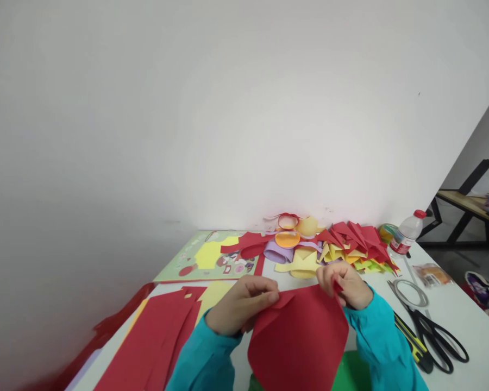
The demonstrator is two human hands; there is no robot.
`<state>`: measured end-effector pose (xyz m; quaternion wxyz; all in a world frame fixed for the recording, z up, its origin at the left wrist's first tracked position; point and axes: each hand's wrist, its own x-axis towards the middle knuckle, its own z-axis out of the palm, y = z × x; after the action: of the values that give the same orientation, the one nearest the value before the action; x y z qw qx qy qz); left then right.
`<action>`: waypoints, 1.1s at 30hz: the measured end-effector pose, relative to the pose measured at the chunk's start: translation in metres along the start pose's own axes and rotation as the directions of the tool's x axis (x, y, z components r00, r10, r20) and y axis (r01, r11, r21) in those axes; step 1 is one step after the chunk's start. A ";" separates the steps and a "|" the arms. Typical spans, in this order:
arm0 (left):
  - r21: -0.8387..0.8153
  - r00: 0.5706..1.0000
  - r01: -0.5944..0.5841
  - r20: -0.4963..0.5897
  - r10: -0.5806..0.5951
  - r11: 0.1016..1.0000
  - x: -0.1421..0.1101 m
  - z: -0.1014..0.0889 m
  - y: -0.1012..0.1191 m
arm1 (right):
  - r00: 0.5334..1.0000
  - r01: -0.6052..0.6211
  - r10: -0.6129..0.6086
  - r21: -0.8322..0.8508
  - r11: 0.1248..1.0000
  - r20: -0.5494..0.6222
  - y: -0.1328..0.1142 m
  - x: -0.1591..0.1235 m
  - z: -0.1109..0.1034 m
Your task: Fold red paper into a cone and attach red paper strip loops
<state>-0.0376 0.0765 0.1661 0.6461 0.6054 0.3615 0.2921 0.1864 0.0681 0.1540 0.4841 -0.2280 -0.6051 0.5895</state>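
A sheet of red paper (305, 336) hangs between my two hands, its upper edge raised above the table. My left hand (246, 304) pinches its upper left corner, where a small flap is folded over. At the upper right, my right hand (344, 285) grips the other corner, which is bent between thumb and fingers. The sheet's lower end runs out of view. Something green (352, 372) shows behind it, partly hidden. Left of my left hand lies a stack of red paper (150, 331).
Folded red and yellow paper pieces (356, 244) are heaped by the wall, beside paper crowns (303, 263). A green illustrated board (179, 260) lies at the back left. Black scissors (430, 331), a yellow-black cutter (413, 345), a tape roll (411, 293) and a bottle (407, 233) are at right.
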 end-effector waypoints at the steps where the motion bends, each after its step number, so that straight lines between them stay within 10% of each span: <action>1: -0.005 1.000 -0.001 0.008 0.001 1.000 0.000 0.000 0.001 | 1.000 -0.023 0.023 0.011 1.000 -0.006 0.000 0.000 0.000; 11: 0.202 0.999 -0.008 -0.037 0.016 0.979 0.002 0.010 0.011 | 0.990 -0.136 0.137 0.011 0.991 -0.017 -0.001 0.000 0.006; 19: 0.526 0.990 -0.054 -0.084 0.115 0.849 0.003 0.020 0.012 | 0.959 -0.278 0.283 -0.309 0.909 -0.030 -0.008 -0.002 0.009; 33: 0.562 0.944 -0.111 -0.199 0.265 0.820 0.004 0.024 0.010 | 0.954 -0.294 0.254 -0.334 0.896 -0.158 -0.006 -0.003 0.010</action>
<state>-0.0153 0.0674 0.1761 0.3606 0.7511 0.4511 0.3197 0.1809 0.0596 0.1607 0.3798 -0.4264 -0.6353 0.5199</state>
